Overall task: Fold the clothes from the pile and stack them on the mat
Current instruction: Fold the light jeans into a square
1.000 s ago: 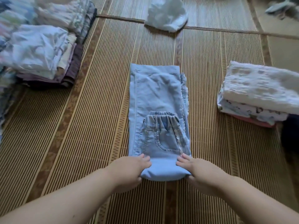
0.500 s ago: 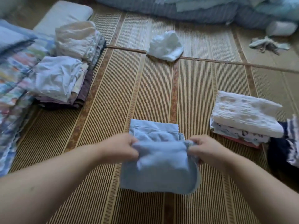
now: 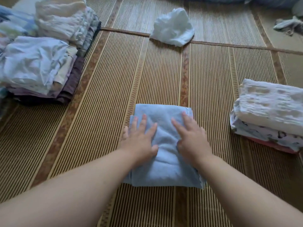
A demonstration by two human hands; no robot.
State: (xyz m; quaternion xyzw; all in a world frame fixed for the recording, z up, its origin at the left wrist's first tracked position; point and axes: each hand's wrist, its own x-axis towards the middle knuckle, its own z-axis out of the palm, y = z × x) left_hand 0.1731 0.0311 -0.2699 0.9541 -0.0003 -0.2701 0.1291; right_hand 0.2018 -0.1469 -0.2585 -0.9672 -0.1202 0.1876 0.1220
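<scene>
Your left hand (image 3: 140,140) lies palm down on the folded light-blue garment (image 3: 165,167), its grip spread, with straight fingers fanned over the cloth and the little finger at the garment's left edge. Your right hand (image 3: 191,136) lies beside it on the same cloth, its grip likewise spread and flat, fingers pointing away from you. The 2 hands are near each other but apart, and a strip of wrinkled blue cloth shows between them. Neither hand pinches anything.

The garment is a compact rectangle lying on the woven mat (image 3: 114,95), straight in front of you, its near edge between your forearms.

To your right, well apart from the garment, a stack of folded clothes (image 3: 268,112) sits on the mat, with a crinkled white piece on top, a printed one under it and a reddish edge at the bottom. To your left lies a bigger heap of clothes (image 3: 37,63), white pieces over purple ones. Farther off, a crumpled white cloth (image 3: 172,27) lies across the seam between mats, and a small grey item (image 3: 287,24), too blurred to identify, lies at the far right.
</scene>
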